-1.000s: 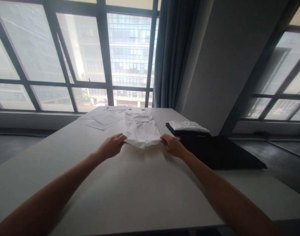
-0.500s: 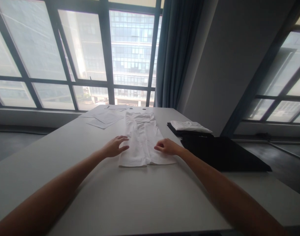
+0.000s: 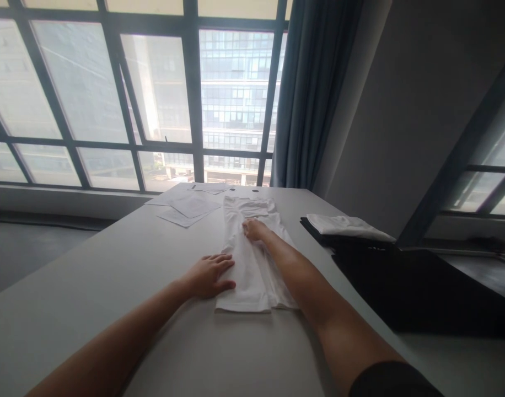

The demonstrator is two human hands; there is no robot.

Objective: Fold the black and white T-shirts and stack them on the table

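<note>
A pair of white shorts (image 3: 248, 275) is spread on the white table in front of me, waistband at the far end and leg hems towards me. Wrinkles run across its upper part. My left hand (image 3: 211, 275) rests on the left edge of the lower leg, fingers spread and thumb apart. Farther up, my right hand (image 3: 254, 229) is on the middle of the shorts below the waistband, its fingers curled together at the cloth. My right forearm lies across the right leg and hides part of it.
Loose paper sheets (image 3: 190, 207) lie at the far left of the table (image 3: 153, 264). On the right, a folded white cloth (image 3: 347, 225) sits on dark folded fabric, beside a large black cloth (image 3: 426, 292). A curtain (image 3: 310, 99) and windows stand beyond the table.
My right hand has moved from the right leg up and inward to the middle of the shorts. My left hand stays at the left edge. The view has shifted somewhat.
</note>
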